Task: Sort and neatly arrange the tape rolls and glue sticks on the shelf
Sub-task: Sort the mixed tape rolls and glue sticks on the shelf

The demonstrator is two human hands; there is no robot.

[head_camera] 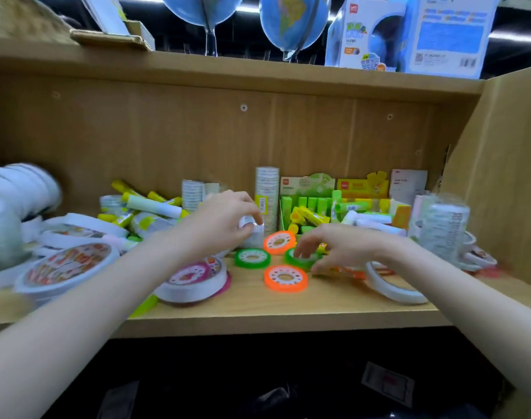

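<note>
Outstretched over the wooden shelf (288, 309), the left hand (225, 225) curls its fingers closed around a small clear tape roll (253, 232), while the right hand (342, 247) hovers palm down with fingers spread, their tips touching a green tape roll (302, 258). Around them lie two orange tape rolls (285, 278) and another green one; glue sticks (151, 204) sit heaped at back left, with boxed ones (315, 204) behind.
</note>
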